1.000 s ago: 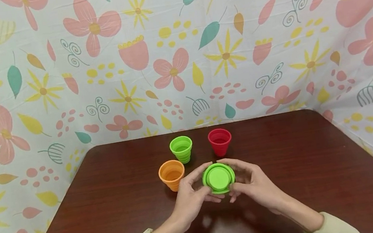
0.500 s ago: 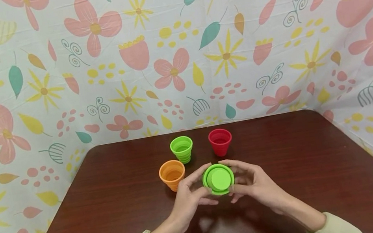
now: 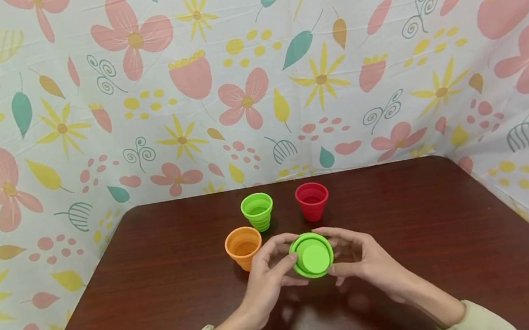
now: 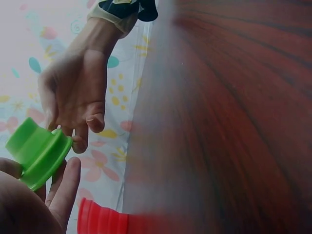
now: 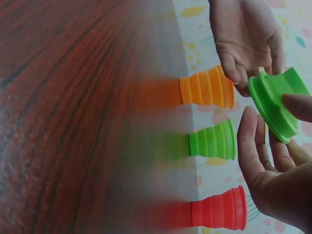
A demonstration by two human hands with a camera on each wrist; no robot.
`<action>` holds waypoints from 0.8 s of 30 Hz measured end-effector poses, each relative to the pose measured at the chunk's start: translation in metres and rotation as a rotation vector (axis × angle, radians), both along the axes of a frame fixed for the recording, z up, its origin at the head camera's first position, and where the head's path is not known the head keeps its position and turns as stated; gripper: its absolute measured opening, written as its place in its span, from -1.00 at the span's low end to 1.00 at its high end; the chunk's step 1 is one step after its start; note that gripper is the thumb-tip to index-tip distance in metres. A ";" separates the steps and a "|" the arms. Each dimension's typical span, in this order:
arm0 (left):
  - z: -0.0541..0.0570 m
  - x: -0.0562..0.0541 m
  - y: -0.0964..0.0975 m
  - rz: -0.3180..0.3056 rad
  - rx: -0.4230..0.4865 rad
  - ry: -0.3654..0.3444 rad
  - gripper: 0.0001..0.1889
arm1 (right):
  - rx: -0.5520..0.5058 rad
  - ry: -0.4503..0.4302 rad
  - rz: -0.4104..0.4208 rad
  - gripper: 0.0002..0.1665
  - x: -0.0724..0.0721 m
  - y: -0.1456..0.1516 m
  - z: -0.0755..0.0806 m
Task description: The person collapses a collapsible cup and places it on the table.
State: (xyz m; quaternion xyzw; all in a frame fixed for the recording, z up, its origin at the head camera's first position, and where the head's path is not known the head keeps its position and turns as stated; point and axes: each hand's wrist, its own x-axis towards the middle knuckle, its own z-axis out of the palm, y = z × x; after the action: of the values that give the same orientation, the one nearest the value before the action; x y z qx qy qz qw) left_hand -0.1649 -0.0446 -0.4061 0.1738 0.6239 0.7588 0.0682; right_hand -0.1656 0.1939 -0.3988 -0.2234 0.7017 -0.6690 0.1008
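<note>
A green collapsible cup [image 3: 314, 258], partly folded, is held up between both hands over the table. Its round, stepped end faces the head camera; the left wrist view shows the narrower part of the cup [image 4: 27, 141] standing out from a wide rim. The left hand [image 3: 266, 277] pinches the cup's left side, thumb on the near face and fingers behind. On the opposite side, the right hand [image 3: 370, 261] grips the rim with its thumb low at the edge. In the right wrist view the right hand [image 5: 282, 187] has its fingers spread under the cup [image 5: 275, 102].
An orange cup [image 3: 244, 248] stands just beyond the left hand. Farther back are a second green cup [image 3: 258, 211] and a red cup [image 3: 312, 201], all upright and extended. A flower-patterned cloth [image 3: 252, 150] hangs behind the dark wooden table [image 3: 157, 270].
The left thumb has slid up the green cup's left edge onto its face. The cup has shifted slightly right and nearer, and its facing end has tilted. The standing cups have stayed put.
</note>
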 end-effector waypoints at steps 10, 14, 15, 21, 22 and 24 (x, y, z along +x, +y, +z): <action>0.003 0.000 0.004 0.038 0.027 -0.038 -0.68 | -0.008 -0.072 -0.041 -0.37 -0.001 0.001 0.004; 0.004 0.000 0.005 0.056 0.020 -0.042 -0.70 | 0.006 -0.091 -0.066 -0.42 -0.002 -0.001 0.006; 0.004 0.000 0.005 0.060 0.020 -0.043 -0.70 | 0.010 -0.093 -0.070 -0.45 -0.002 -0.001 0.006; 0.003 0.001 0.005 0.069 0.021 -0.050 -0.70 | 0.019 -0.101 -0.087 -0.55 -0.001 -0.002 0.007; 0.003 0.001 0.005 0.071 0.020 -0.051 -0.70 | 0.018 -0.103 -0.087 -0.56 -0.001 -0.002 0.007; 0.003 0.001 0.005 0.073 0.016 -0.051 -0.70 | 0.014 -0.108 -0.085 -0.57 -0.002 -0.002 0.007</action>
State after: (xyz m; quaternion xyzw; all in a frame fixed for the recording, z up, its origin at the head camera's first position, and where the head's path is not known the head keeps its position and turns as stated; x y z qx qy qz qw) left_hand -0.1641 -0.0394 -0.4026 0.1319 0.6218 0.7701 0.0549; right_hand -0.1671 0.1915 -0.3917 -0.1560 0.7089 -0.6787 0.1116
